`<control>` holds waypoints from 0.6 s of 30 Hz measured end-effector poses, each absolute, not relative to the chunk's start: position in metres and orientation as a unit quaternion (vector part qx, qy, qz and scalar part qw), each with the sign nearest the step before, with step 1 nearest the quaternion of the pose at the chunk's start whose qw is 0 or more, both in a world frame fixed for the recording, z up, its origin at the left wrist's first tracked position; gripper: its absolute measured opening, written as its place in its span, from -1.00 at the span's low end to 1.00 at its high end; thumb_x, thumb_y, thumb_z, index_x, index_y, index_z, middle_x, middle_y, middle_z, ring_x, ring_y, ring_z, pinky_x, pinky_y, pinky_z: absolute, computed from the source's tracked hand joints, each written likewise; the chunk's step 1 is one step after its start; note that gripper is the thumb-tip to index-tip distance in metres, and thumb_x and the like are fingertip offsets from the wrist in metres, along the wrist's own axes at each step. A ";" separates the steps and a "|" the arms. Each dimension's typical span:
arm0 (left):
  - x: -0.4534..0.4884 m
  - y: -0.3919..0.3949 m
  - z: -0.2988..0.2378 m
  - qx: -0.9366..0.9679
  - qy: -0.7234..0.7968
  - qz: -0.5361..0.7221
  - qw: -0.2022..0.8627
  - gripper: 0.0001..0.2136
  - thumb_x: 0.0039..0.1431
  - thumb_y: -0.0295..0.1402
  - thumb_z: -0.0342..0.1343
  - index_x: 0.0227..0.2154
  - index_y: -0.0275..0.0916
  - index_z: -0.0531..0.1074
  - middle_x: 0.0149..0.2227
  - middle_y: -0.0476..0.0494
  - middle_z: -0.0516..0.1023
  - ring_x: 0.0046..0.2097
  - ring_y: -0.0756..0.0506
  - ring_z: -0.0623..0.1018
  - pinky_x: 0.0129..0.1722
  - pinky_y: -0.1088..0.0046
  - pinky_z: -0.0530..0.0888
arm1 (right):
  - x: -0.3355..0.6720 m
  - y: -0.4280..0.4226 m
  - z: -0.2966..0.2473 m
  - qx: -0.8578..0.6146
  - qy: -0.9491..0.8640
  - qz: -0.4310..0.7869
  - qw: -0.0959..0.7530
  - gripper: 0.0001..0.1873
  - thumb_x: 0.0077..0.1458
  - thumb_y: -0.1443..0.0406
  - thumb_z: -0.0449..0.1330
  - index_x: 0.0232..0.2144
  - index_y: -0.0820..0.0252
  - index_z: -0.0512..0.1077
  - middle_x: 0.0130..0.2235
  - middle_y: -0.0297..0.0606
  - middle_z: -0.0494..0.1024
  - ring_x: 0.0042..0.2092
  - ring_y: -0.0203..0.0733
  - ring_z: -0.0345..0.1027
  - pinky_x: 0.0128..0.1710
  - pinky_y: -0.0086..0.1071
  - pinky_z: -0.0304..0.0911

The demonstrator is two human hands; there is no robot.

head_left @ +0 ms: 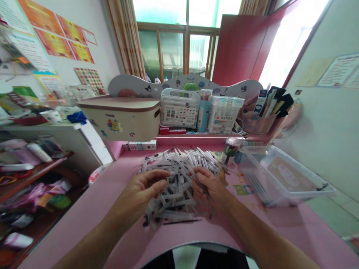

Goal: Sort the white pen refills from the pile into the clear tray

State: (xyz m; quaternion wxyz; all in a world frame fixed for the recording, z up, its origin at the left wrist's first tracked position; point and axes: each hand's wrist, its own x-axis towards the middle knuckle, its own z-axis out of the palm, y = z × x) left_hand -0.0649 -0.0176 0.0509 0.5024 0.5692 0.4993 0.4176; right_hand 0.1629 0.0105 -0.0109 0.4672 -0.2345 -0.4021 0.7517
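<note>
A large heap of clear plastic pieces [174, 194], which look like pen caps or sleeves with some dark bits among them, covers the middle of the pink desk [123, 231]. Behind it to the right lie many slim white pens [206, 158]. My left hand [148, 186] hovers at the heap's left side, thumb and fingers apart, with nothing plainly held. At the right side, my right hand [210, 185] is closed round a slim, pen-like piece, its dark end sticking out below the palm. Blur hides its details.
A clear plastic bin [303, 194] stands at the right, near a jar of pens [231, 149]. On the back shelf are a lidded cream box [123, 123], a clear marker case [179, 112], another marker box [226, 116] and a pink pen holder [258, 123].
</note>
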 end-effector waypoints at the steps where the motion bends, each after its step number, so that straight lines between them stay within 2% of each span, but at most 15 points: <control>1: -0.054 -0.011 0.053 0.541 0.484 0.439 0.529 -0.74 -0.03 -0.23 0.30 -0.27 -0.23 0.57 -0.38 -0.08 0.62 -0.37 -0.04 0.57 -0.40 0.53 0.46 | 0.163 0.011 -0.011 -0.234 -0.403 0.751 0.467 -0.72 0.06 0.15 0.30 -0.24 0.16 0.37 -0.66 -0.55 0.27 -0.69 -0.46 -0.04 -0.71 -0.58 -0.07; 3: -0.038 0.001 0.053 0.486 0.461 0.470 0.575 -0.75 -0.10 -0.28 0.35 -0.32 -0.24 0.58 -0.42 -0.06 0.60 -0.39 -0.01 0.56 -0.43 0.57 0.45 | 0.164 0.011 -0.010 -0.233 -0.406 0.755 0.460 -0.70 -0.01 0.20 0.32 -0.23 0.17 0.39 -0.67 -0.54 0.28 -0.67 -0.44 -0.02 -0.70 -0.57 -0.07; 7: -0.022 0.013 0.047 0.414 0.447 0.512 0.605 -0.71 -0.20 -0.31 0.41 -0.34 -0.24 0.58 -0.37 -0.07 0.62 -0.34 -0.03 0.60 -0.44 0.60 0.45 | 0.164 0.010 -0.010 -0.237 -0.425 0.752 0.444 -0.67 -0.07 0.25 0.31 -0.21 0.19 0.42 -0.68 -0.53 0.30 -0.66 -0.43 0.01 -0.67 -0.54 -0.09; 10: -0.018 0.013 0.041 0.412 0.437 0.525 0.603 -0.73 -0.18 -0.31 0.40 -0.35 -0.23 0.59 -0.36 -0.05 0.61 -0.32 -0.02 0.59 -0.43 0.60 0.44 | 0.164 0.010 -0.010 -0.238 -0.445 0.741 0.443 -0.69 -0.07 0.25 0.30 -0.22 0.21 0.44 -0.69 -0.53 0.29 -0.66 -0.43 0.01 -0.67 -0.52 -0.13; 18: -0.016 0.013 0.030 0.465 0.445 0.517 0.564 -0.78 -0.09 -0.33 0.33 -0.31 -0.22 0.60 -0.42 0.01 0.57 -0.45 0.07 0.44 -0.42 0.58 0.38 | 0.165 0.011 -0.012 -0.249 -0.480 0.719 0.438 -0.73 -0.02 0.25 0.30 -0.22 0.20 0.48 -0.65 -0.52 0.30 -0.65 -0.44 0.03 -0.66 -0.54 -0.11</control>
